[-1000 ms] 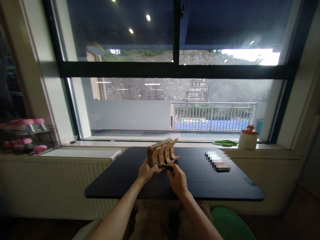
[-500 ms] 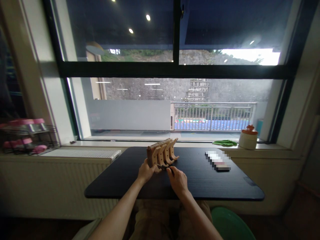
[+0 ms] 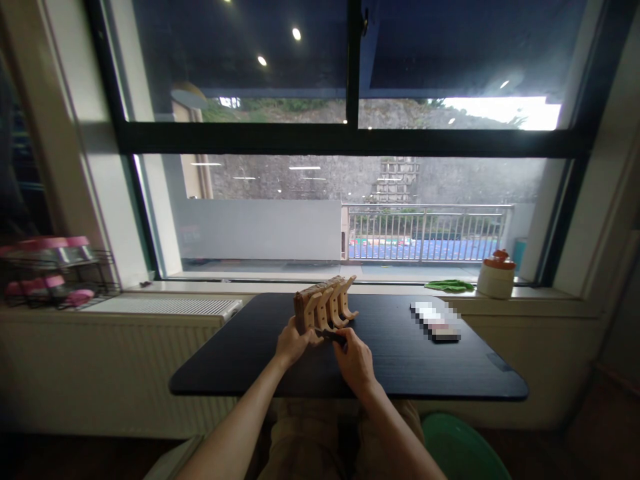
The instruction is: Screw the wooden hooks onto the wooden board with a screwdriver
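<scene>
My left hand (image 3: 293,343) is closed on the lower left end of a wooden hook rack (image 3: 323,303). The rack has a rough, bark-like back board and several pale curved hooks with small holes in them. It is propped up at a tilt over the dark table. In my right hand (image 3: 355,357) the fingers are closed round a slim black tool (image 3: 334,335), too small to name its kind. The tool points left, and its tip reaches the nearest hook beside my left fingers. Whether the tip touches the hook or a screw I cannot tell.
The black table (image 3: 400,373) has rounded corners. A blurred-out, phone-sized flat object (image 3: 437,323) lies on its right side. On the windowsill are a green cloth (image 3: 449,286) and a jar with an orange lid (image 3: 496,275). A green round stool (image 3: 463,450) stands below right.
More of the black tool now shows between my hands. My right fingers have shifted slightly round it. The rack and my left hand stay nearly still.
</scene>
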The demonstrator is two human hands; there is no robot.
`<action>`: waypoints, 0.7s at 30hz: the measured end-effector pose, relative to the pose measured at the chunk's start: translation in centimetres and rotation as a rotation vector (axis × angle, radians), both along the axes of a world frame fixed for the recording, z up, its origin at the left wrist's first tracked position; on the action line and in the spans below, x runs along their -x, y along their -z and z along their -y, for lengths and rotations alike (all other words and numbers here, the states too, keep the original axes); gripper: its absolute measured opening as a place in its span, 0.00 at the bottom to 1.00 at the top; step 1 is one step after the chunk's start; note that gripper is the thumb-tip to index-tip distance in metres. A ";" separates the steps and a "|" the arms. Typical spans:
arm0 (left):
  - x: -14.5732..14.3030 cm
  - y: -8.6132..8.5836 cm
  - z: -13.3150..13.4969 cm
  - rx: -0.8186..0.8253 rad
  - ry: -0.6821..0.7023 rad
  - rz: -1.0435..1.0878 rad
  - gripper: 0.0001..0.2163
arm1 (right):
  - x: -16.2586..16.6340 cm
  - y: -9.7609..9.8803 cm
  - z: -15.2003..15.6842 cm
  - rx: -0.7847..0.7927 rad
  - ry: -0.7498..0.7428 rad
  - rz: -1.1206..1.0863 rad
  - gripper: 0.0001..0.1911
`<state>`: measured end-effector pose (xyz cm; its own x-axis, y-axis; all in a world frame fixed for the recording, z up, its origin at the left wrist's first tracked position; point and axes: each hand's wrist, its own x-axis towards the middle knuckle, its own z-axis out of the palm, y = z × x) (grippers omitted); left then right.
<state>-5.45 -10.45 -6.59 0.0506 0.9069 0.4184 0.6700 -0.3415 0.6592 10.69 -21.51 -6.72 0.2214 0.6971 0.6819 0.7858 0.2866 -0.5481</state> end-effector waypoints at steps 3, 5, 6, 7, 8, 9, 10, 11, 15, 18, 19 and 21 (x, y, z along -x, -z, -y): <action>0.0 0.0 -0.1 0.001 0.002 -0.001 0.19 | -0.1 0.0 0.0 0.005 0.010 0.000 0.10; -0.1 0.0 -0.1 0.004 -0.002 0.000 0.19 | -0.2 0.1 -0.1 0.005 0.017 0.003 0.10; -0.1 0.0 -0.1 0.005 -0.004 0.000 0.19 | -0.2 0.1 -0.1 0.006 0.022 0.005 0.10; -0.1 0.0 -0.2 0.005 -0.006 0.000 0.19 | -0.2 0.1 -0.1 0.008 0.029 0.007 0.10; -0.1 0.0 -0.2 0.004 -0.007 -0.001 0.19 | -0.3 0.2 -0.2 0.012 0.035 0.011 0.10; -0.1 0.1 -0.2 0.002 -0.007 -0.002 0.19 | -0.3 0.2 -0.3 0.018 0.041 0.015 0.10; -0.1 0.1 -0.3 0.000 -0.007 -0.004 0.19 | -0.3 0.3 -0.3 0.025 0.049 0.020 0.10; -0.1 0.1 -0.3 -0.003 -0.007 -0.006 0.19 | -0.3 0.4 -0.4 0.033 0.057 0.026 0.09; 0.0 0.3 -0.5 -0.018 -0.010 -0.013 0.20 | -0.3 0.5 -0.4 0.054 0.074 0.058 0.13; 0.0 0.3 -0.7 -0.031 -0.016 -0.021 0.20 | -0.2 0.4 -0.2 0.059 0.071 0.074 0.14; 0.0 0.3 -0.7 -0.037 -0.019 -0.024 0.20 | -0.2 0.4 -0.1 0.059 0.068 0.077 0.14; -0.1 0.3 -0.6 -0.054 -0.020 -0.033 0.19 | 0.0 0.2 0.0 0.054 0.057 0.080 0.12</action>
